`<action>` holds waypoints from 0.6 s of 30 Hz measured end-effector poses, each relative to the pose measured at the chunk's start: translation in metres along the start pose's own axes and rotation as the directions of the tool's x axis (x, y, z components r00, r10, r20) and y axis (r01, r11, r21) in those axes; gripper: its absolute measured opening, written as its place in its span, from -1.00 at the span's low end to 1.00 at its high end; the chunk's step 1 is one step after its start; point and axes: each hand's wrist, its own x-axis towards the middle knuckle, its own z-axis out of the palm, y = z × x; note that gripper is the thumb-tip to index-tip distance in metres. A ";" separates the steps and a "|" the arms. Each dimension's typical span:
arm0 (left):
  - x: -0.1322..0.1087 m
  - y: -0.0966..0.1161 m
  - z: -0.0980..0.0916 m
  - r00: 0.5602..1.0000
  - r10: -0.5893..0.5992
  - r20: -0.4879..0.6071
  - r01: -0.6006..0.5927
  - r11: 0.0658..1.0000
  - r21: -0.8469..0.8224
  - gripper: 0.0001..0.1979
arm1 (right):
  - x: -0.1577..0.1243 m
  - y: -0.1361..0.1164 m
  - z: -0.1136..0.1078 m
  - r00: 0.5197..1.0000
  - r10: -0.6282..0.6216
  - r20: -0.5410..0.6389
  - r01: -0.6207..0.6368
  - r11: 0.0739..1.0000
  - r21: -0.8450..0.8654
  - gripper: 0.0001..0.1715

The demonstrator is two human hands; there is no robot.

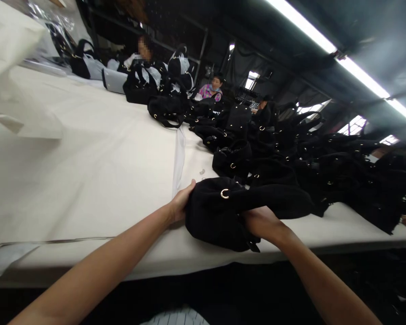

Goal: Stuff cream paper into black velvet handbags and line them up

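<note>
Fingers point(188, 187) of the left hand point(180, 202) curl closed over the left end of a soft, fuzzy black bag point(216, 221); the right hand point(261, 221) clutches its fabric, fingertips buried. Between them glints a gold ring point(224, 193). The bag lies at the near edge of the white cloth-covered table point(88, 180); beyond the right fingers a heap of matching bags point(325, 171) crowds in.

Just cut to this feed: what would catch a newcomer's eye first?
The left hand and right hand clasp a black bag with a gold ring at the near table edge. To its right, a heap of black bags sprawls across the white table. Two people sit at the far side.
</note>
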 end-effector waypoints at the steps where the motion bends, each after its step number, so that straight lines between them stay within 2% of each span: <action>1: 0.000 0.000 0.000 1.000 0.003 -0.001 -0.003 1.000 0.003 -0.35 | 0.004 0.002 0.003 1.000 0.020 -0.022 -0.020 1.000 0.004 -0.70; 3: 0.001 -0.001 0.000 1.000 0.012 0.001 -0.012 1.000 0.013 -0.37 | 0.014 0.009 0.008 0.988 0.116 -0.101 -0.112 0.992 0.050 -0.72; 5: 0.002 -0.003 0.000 0.999 0.038 -0.001 -0.038 0.999 0.029 -0.40 | 0.027 0.017 0.011 0.955 0.245 -0.169 -0.231 0.968 0.098 -0.74; 9: 0.003 -0.006 0.000 0.997 0.057 -0.044 -0.055 0.998 0.044 -0.45 | 0.045 0.025 0.005 0.899 0.385 -0.211 -0.344 0.917 0.203 -0.79; 12: 0.006 -0.006 -0.003 0.999 0.023 -0.036 -0.024 1.000 -0.016 -0.41 | 0.037 0.022 -0.011 0.912 0.382 -0.146 -0.319 0.888 0.330 -0.79; 15: 0.011 -0.005 -0.007 1.000 -0.003 0.023 0.005 0.998 -0.068 -0.36 | 0.016 0.020 -0.025 0.955 0.295 -0.030 -0.250 0.856 0.452 -0.74; 18: 0.014 -0.005 -0.010 0.999 -0.010 0.044 0.013 0.997 -0.078 -0.35 | 0.002 0.020 -0.027 0.978 0.188 0.091 -0.209 0.900 0.383 -0.75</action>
